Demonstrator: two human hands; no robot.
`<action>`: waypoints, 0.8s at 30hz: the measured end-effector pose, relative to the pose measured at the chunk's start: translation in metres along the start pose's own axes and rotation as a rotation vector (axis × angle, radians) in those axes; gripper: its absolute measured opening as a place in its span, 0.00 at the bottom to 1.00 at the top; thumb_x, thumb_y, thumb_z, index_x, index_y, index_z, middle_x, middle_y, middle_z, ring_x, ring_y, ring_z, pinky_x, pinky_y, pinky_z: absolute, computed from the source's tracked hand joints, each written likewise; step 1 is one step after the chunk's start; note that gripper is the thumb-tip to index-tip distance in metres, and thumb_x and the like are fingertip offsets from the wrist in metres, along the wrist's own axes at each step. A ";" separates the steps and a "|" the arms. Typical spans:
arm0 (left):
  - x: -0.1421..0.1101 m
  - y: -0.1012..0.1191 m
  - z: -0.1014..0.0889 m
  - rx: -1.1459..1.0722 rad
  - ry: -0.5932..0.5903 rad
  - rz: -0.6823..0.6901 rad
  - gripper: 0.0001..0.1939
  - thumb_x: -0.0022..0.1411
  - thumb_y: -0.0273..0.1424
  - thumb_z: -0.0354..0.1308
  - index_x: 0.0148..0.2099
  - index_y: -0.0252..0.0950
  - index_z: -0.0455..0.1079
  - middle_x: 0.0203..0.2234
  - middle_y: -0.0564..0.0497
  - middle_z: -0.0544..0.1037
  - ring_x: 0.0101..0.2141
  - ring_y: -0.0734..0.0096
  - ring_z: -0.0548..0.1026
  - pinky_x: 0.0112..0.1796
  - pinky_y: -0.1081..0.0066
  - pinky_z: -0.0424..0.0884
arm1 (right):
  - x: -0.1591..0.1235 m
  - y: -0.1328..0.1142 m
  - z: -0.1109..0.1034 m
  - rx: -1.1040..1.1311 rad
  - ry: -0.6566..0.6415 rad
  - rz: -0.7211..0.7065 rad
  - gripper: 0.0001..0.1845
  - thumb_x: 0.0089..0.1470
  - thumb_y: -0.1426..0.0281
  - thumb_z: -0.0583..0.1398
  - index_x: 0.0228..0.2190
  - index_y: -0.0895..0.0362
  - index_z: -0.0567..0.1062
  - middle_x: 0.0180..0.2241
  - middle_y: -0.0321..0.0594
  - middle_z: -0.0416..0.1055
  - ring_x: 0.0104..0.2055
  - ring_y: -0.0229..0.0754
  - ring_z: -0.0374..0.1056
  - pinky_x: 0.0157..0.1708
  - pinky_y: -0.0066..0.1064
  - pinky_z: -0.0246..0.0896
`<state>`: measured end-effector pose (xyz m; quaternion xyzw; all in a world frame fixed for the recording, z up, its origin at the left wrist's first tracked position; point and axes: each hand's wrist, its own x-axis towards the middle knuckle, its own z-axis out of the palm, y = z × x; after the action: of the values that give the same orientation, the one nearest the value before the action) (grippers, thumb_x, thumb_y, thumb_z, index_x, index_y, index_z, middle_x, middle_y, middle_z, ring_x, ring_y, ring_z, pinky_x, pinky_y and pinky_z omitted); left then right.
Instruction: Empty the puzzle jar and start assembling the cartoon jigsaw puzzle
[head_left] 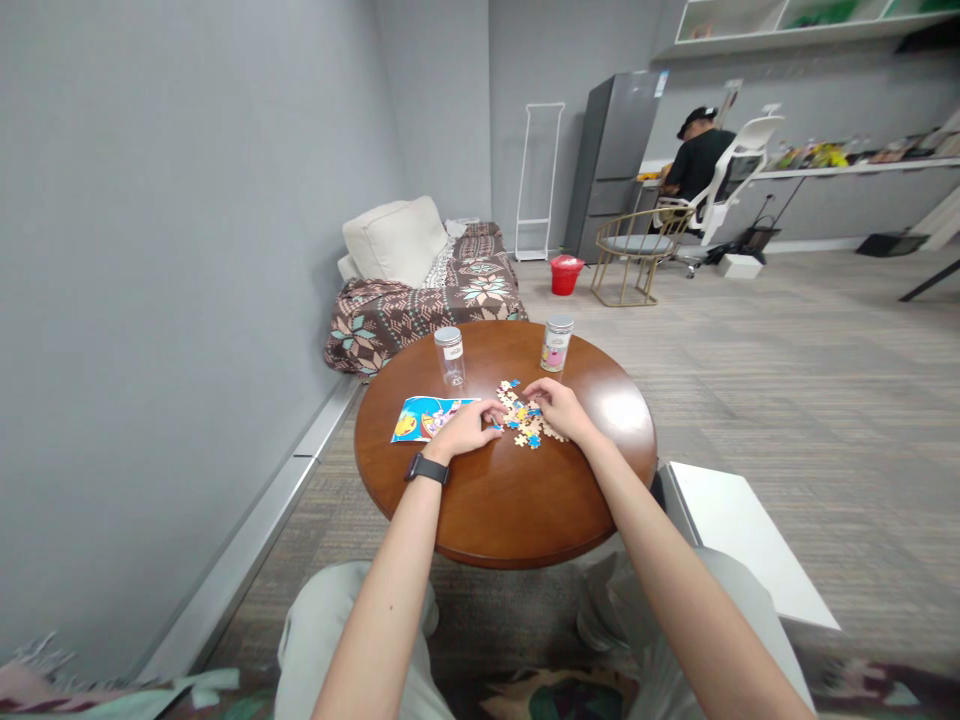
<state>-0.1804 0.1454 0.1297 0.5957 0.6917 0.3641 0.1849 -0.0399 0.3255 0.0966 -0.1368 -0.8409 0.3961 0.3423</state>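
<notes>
A loose pile of jigsaw puzzle pieces (523,426), tan, yellow and blue, lies on the round brown wooden table (517,500). At the pile's left side rests my left hand (466,428), a black watch on its wrist, its fingers curved and thumb apart. A blue piece shows close by its fingertips. My right hand (561,408) reaches over the pile's right side with bent, parted fingers; its fingertips touch or hover over the pieces. Partly under my left hand is a colourful picture sheet (420,416) with blue ground and cartoon figures.
Behind the pile stand a clear jar (451,358) with a silver lid and a second lidded jar (557,345) with a picture label. A white box (742,530) is right of the table. A covered sofa (465,290) stands beyond; another person (701,160) sits farther back.
</notes>
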 end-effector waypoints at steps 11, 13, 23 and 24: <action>-0.001 0.005 -0.003 0.057 0.050 0.051 0.17 0.51 0.22 0.58 0.45 0.35 0.73 0.38 0.48 0.76 0.40 0.67 0.74 0.45 0.68 0.70 | -0.001 0.001 -0.001 -0.017 0.008 -0.030 0.25 0.35 0.83 0.49 0.33 0.56 0.75 0.35 0.38 0.73 0.41 0.40 0.71 0.45 0.34 0.67; -0.001 0.004 -0.003 0.117 0.071 0.085 0.16 0.51 0.22 0.57 0.44 0.35 0.73 0.40 0.48 0.76 0.41 0.65 0.73 0.46 0.66 0.70 | -0.001 0.000 -0.001 -0.023 0.010 -0.031 0.25 0.34 0.83 0.49 0.33 0.56 0.75 0.35 0.38 0.73 0.40 0.40 0.71 0.44 0.33 0.67; -0.003 0.005 -0.004 0.148 0.058 0.037 0.22 0.47 0.15 0.52 0.44 0.36 0.72 0.35 0.50 0.78 0.36 0.68 0.74 0.43 0.68 0.71 | -0.002 0.000 -0.003 -0.100 -0.011 -0.059 0.21 0.38 0.83 0.52 0.33 0.55 0.75 0.37 0.38 0.74 0.42 0.41 0.71 0.47 0.35 0.66; -0.003 0.005 -0.003 0.126 0.059 0.031 0.22 0.47 0.15 0.52 0.44 0.35 0.72 0.35 0.50 0.78 0.36 0.68 0.75 0.43 0.68 0.71 | -0.002 0.000 -0.003 -0.108 -0.017 -0.056 0.20 0.40 0.83 0.53 0.33 0.55 0.75 0.38 0.39 0.74 0.42 0.42 0.71 0.47 0.36 0.66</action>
<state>-0.1785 0.1420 0.1352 0.6059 0.7090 0.3400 0.1210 -0.0365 0.3264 0.0966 -0.1282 -0.8674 0.3416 0.3382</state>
